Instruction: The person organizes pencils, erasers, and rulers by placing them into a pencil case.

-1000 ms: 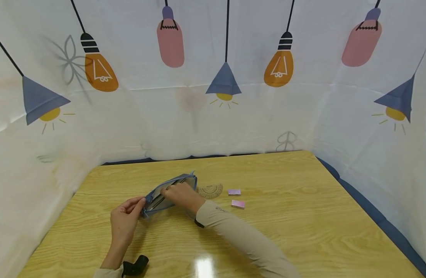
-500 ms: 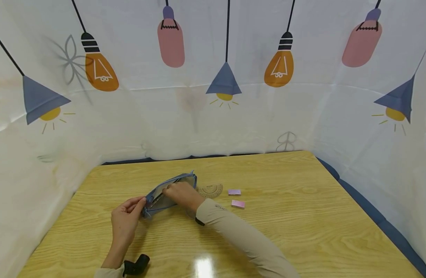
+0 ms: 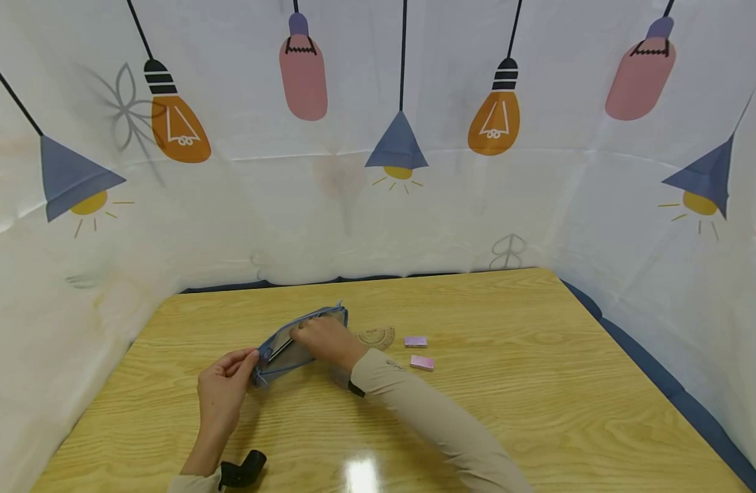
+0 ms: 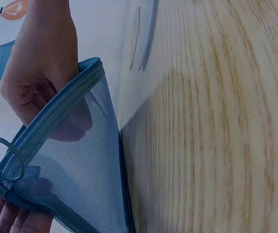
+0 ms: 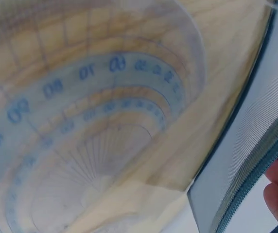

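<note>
A mesh pencil pouch (image 3: 300, 359) with blue zipper edging stands unzipped left of the table's middle. My left hand (image 3: 220, 389) pinches its near-left corner, close to the ring-shaped zipper pull (image 4: 5, 159). Through the pouch's mouth reaches my right hand (image 3: 326, 341), its fingers showing dimly behind the mesh in the left wrist view; I cannot tell what they hold. A thin dark stick-like item (image 3: 282, 350) lies inside the pouch. Just right of the right hand is a clear protractor (image 3: 379, 338). A transparent protractor (image 5: 54, 90) with blue numerals fills much of the right wrist view.
Two small pink-purple blocks (image 3: 416, 341) lie right of the protractor, one nearer me than the other. The wood-grain table (image 3: 538, 383) reaches back to a white curtain (image 3: 452, 219) printed with lamps. A black wrist device (image 3: 244, 468) sits at my left cuff.
My right hand shifts very slightly inside the pouch, and the thin dark item there looks moved. The left hand keeps its grip on the corner.
</note>
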Action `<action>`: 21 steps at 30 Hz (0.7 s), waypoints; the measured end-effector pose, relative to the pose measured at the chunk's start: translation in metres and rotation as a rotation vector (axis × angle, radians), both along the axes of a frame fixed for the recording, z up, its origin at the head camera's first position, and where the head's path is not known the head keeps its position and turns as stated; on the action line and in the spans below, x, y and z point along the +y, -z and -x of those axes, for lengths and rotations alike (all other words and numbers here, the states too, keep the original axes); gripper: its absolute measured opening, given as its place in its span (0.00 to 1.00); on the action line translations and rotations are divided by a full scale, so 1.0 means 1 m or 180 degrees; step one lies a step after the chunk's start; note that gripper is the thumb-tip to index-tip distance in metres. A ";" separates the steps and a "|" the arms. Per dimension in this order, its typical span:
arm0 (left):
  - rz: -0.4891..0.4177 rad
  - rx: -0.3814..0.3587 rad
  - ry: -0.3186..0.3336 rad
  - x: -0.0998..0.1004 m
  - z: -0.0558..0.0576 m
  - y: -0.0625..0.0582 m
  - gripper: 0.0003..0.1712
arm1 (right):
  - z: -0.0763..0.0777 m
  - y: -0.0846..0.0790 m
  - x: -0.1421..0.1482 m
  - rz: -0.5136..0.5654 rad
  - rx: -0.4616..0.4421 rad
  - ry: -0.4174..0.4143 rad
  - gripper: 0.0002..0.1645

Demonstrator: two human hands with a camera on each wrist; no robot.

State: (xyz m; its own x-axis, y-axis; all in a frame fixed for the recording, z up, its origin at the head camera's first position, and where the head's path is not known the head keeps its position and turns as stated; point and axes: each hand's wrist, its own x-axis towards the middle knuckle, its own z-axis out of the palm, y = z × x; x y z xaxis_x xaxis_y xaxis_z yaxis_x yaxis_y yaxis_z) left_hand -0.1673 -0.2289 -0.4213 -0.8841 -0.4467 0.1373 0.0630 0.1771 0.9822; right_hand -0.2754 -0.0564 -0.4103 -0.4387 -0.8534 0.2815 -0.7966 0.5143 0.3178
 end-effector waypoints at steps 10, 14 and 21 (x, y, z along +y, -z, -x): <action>0.0157 -0.0075 -0.0095 0.001 0.001 -0.002 0.15 | 0.000 -0.005 0.005 0.0150 0.0144 -0.0052 0.10; 0.0247 -0.0113 -0.0169 0.000 0.002 -0.004 0.15 | -0.001 -0.007 0.006 0.0127 0.0137 -0.0040 0.09; 0.0159 -0.0093 -0.0197 0.001 0.005 -0.008 0.17 | -0.002 -0.013 0.009 0.0276 0.0206 -0.0136 0.09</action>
